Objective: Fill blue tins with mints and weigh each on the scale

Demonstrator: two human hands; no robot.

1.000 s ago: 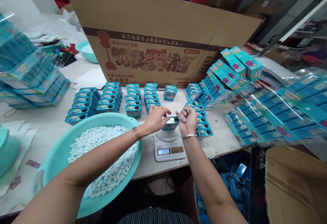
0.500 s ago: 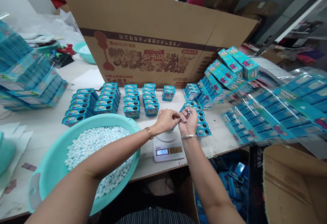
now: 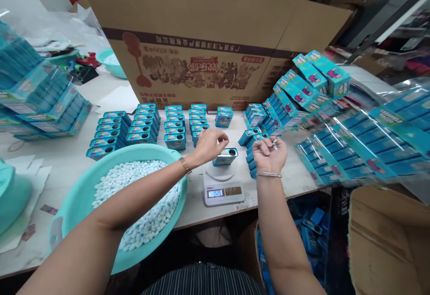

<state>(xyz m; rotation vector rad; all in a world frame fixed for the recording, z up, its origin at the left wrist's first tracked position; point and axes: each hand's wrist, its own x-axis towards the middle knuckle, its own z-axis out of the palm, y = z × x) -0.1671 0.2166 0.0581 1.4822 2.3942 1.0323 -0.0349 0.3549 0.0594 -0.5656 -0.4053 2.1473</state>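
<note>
The white tabletop (image 3: 191, 205) runs across in front of the person, and a big printed cardboard carton (image 3: 188, 8) stands along its far side like a wall, its lettering upside down. Over to the right I see clear-wrapped packs of blue tins (image 3: 372, 142) leaning at a slant, with more wrapped packs (image 3: 40, 93) stacked at the far left. An open cardboard box (image 3: 389, 241) sits below the edge at the lower right. A wide teal basin (image 3: 79, 201) takes up the near left of the tabletop, with a heap of white tablets (image 3: 134, 178) in it and the left forearm reaching across it.

Behind and beside the basin, blue tins (image 3: 143, 122) stand in rows, round holes showing in their tops. Right of the basin, near the front edge, is a white scale (image 3: 223, 200) with a lit display. The left hand (image 3: 208, 146) hovers just beside and above the scale, its grip loosely curled; I can't tell whether the fingertips meet. The right hand (image 3: 270, 155) is turned palm up to the right of the scale, fingers folded lightly around a few loose tablets (image 3: 274, 143). One blue tin (image 3: 225, 157) stands upright on the scale's plate, between the two hands, its open hole facing up. A thin bangle (image 3: 268, 175) circles the right wrist.
</note>
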